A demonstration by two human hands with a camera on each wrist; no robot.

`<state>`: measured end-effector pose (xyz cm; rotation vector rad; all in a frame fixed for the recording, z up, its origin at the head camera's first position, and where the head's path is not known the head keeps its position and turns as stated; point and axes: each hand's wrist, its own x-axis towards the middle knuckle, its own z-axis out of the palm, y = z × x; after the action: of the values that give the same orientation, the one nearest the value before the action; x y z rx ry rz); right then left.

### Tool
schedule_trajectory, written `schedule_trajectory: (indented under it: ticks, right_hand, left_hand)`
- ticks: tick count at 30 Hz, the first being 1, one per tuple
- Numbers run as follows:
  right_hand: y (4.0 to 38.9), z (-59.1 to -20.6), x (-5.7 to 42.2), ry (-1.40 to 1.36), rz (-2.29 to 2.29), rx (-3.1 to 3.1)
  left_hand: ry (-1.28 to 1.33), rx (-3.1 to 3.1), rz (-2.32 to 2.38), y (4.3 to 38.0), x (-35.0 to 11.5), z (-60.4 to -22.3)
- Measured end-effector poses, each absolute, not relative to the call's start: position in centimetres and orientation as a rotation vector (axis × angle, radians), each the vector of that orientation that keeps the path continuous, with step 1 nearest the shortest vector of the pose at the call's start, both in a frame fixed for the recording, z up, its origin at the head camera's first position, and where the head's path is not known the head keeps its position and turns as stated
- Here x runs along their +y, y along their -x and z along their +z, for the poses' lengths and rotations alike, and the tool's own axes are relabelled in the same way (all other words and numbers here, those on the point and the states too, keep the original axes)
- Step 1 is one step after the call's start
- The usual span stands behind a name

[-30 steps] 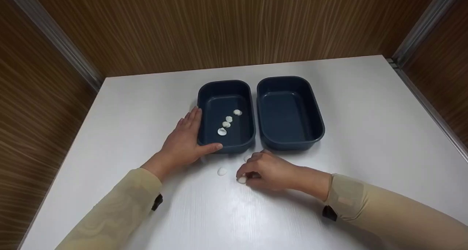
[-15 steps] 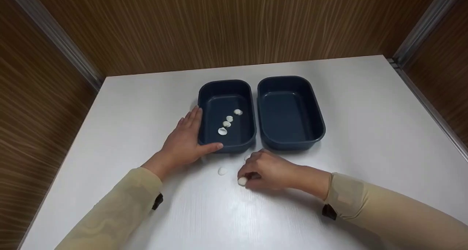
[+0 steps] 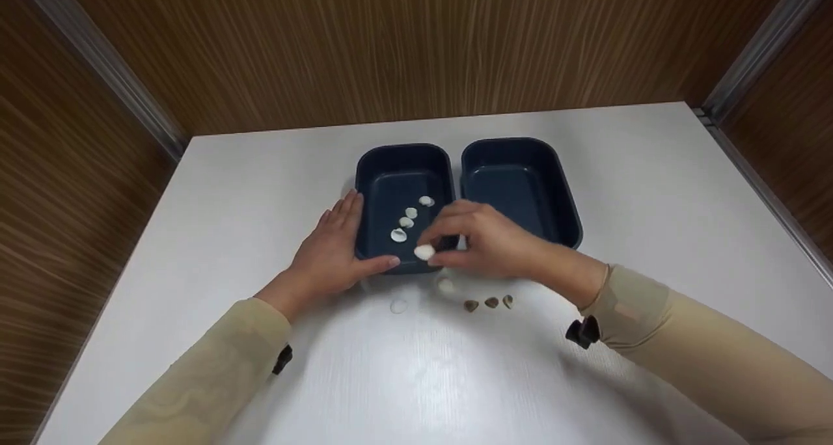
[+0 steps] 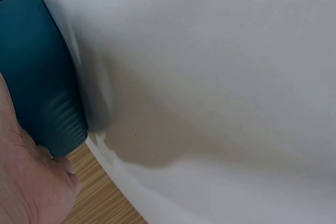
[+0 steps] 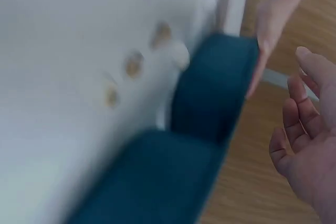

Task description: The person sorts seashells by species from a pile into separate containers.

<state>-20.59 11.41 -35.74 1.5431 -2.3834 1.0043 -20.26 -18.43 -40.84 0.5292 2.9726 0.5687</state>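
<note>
My right hand pinches a white seashell between thumb and fingers, above the near right corner of the left blue bin. Against that bin's left side rests my left hand, fingers straight along the wall and thumb on the near rim. Several white shells lie in a slanting row on the bin floor. The shell in my grip is hard to make out in the right wrist view, where my right hand shows at the right edge.
Beside the left bin stands a second blue bin, partly covered by my right hand. In front lie two pale shells and three brown shells on the white table. Wood-grain panels rise behind and at the sides.
My right hand has lifted the white shell off the table and carried it up and away to the left bin's edge, uncovering the three brown shells. My left hand stays against the bin.
</note>
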Motion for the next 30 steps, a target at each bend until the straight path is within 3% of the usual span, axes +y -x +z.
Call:
schedule_trajectory:
  ticks: [13,30]
  right_hand:
    - [26.7,-35.7,9.8,-1.325,1.006,-2.655]
    - [28.2,-38.0,9.1,-1.356,0.77,-2.826]
  left_hand:
    - [-0.519,2.96,0.556,20.0,-18.1,-40.9]
    - [-0.507,2.955,0.522,19.7,-18.0,-40.6]
